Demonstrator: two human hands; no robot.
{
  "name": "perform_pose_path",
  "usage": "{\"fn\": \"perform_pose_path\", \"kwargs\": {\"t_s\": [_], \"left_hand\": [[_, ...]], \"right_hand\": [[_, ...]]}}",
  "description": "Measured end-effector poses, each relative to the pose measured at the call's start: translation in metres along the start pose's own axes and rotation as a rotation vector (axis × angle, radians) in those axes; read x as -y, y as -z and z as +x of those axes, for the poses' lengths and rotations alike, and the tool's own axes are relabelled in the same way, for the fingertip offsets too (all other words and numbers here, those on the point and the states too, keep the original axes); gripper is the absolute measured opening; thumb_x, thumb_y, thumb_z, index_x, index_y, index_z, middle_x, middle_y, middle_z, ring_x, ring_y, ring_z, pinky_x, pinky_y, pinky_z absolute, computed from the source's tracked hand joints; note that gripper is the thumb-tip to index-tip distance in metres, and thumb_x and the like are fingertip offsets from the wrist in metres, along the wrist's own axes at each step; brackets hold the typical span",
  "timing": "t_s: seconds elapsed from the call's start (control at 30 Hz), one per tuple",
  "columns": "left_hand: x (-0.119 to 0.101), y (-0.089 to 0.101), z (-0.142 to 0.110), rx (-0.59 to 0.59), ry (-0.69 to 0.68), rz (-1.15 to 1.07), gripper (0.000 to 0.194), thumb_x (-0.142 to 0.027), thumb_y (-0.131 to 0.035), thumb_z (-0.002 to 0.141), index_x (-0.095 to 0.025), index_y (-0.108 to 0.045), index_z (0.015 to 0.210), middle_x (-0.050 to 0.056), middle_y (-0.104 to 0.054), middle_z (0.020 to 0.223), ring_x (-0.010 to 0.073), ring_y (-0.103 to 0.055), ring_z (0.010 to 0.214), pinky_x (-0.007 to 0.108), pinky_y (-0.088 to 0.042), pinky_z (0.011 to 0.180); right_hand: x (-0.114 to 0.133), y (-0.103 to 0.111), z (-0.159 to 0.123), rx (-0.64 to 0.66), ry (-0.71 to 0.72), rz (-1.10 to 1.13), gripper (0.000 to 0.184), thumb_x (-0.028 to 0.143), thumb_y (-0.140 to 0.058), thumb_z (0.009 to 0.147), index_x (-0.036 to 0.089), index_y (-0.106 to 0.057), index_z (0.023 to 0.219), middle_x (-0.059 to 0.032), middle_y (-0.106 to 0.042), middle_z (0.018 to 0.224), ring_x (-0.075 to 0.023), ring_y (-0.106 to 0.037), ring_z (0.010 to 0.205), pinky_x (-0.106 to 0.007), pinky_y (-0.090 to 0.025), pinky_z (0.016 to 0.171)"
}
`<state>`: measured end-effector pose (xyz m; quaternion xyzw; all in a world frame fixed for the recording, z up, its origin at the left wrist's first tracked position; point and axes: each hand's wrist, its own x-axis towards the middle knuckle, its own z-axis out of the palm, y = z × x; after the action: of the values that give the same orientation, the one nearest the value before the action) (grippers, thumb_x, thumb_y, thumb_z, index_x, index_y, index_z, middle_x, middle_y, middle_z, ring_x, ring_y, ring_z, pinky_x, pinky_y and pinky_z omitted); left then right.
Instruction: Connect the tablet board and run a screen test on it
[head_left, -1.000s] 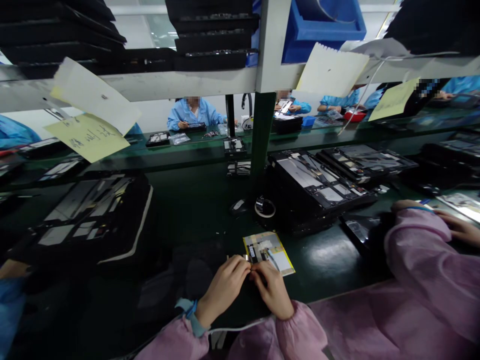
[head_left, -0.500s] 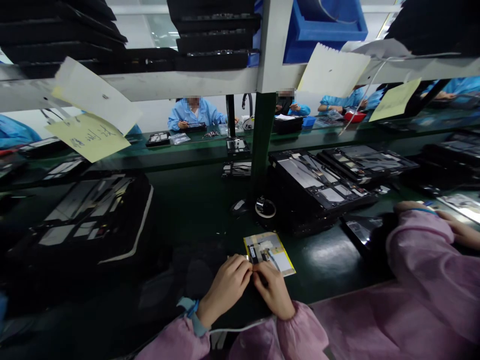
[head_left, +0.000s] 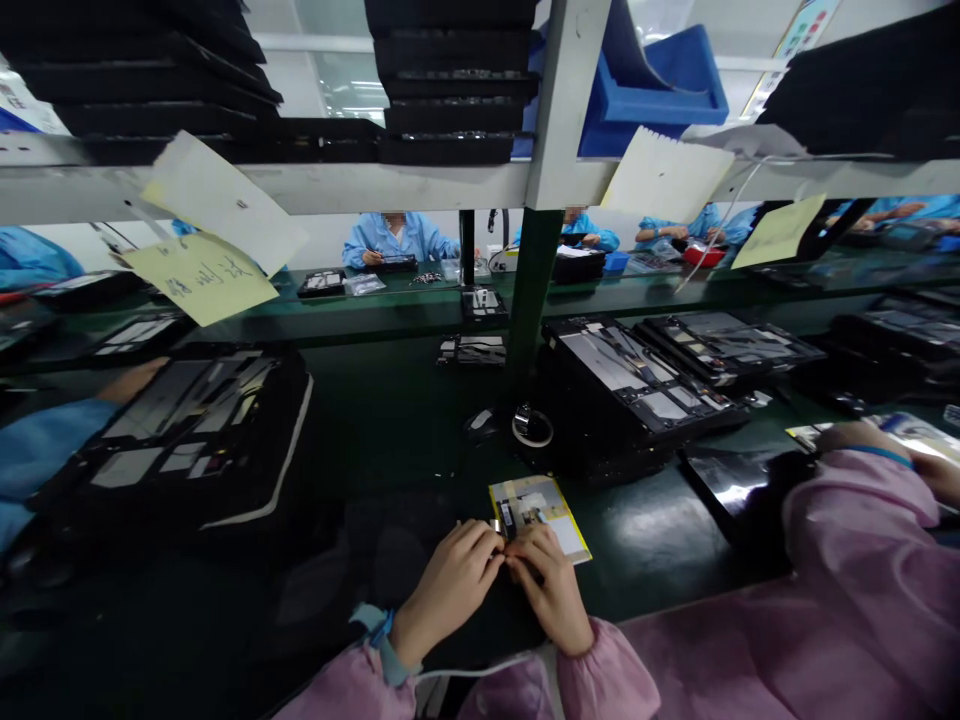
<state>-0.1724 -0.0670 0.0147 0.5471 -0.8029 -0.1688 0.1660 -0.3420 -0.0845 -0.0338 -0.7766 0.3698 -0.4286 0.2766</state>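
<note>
Left hand [head_left: 450,580] and right hand [head_left: 553,585] meet at the near middle of the surface [head_left: 375,420], fingertips drawn together and almost touching; whether anything small is pinched between them cannot be told. Just beyond the fingers lies a flat panel [head_left: 559,515] with yellow edges, its near left part hidden by the right hand. Farther off sit a pale ring [head_left: 532,428] and a small dark object [head_left: 481,424]. Stacked dark trays [head_left: 187,430] stand to the left, and a co-worker's pink sleeve [head_left: 862,520] reaches in at right.
</note>
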Motion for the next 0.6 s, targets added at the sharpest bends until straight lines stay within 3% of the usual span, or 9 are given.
{"fn": "perform_pose_path", "kwargs": {"t_s": [0.17,0.33,0.47,0.6], "left_hand": [[0.002,-0.009,-0.002,-0.041,-0.005,0.000,0.012,-0.014,-0.043,0.085,-0.020,-0.053,0.084,0.000,-0.058,0.091,0.0127,-0.053,0.088,0.030,-0.046,0.085],[-0.001,-0.012,-0.002,-0.030,-0.037,-0.076,0.014,-0.012,-0.044,0.084,-0.020,-0.055,0.082,-0.001,-0.059,0.090,0.0122,-0.054,0.090,0.027,-0.047,0.083],[-0.006,0.000,-0.011,-0.070,-0.008,-0.231,0.022,-0.019,-0.041,0.089,-0.027,-0.058,0.102,0.000,-0.060,0.110,0.0118,-0.054,0.106,0.031,-0.046,0.100],[0.001,0.014,-0.030,-0.163,0.049,-0.346,0.034,-0.027,-0.043,0.090,-0.030,-0.050,0.123,0.002,-0.052,0.130,0.0120,-0.047,0.125,0.030,-0.042,0.110]], "right_hand": [[-0.004,0.020,0.004,0.025,-0.050,-0.102,0.019,0.027,-0.045,0.096,0.020,-0.062,0.097,-0.0035,-0.057,0.096,-0.0123,-0.050,0.098,-0.024,-0.041,0.085],[-0.038,0.033,0.027,-0.044,-0.104,-0.403,0.026,0.025,-0.040,0.095,0.018,-0.063,0.106,-0.0059,-0.057,0.100,-0.0155,-0.051,0.092,-0.029,-0.042,0.084],[-0.055,0.026,0.035,-0.003,-0.064,-0.603,0.026,0.026,-0.042,0.094,0.019,-0.065,0.105,-0.0063,-0.056,0.104,-0.0171,-0.048,0.092,-0.030,-0.040,0.080],[-0.054,0.022,0.033,0.010,-0.010,-0.691,0.028,0.027,-0.040,0.095,0.021,-0.064,0.108,-0.0066,-0.054,0.106,-0.0162,-0.046,0.092,-0.028,-0.037,0.078]]}}
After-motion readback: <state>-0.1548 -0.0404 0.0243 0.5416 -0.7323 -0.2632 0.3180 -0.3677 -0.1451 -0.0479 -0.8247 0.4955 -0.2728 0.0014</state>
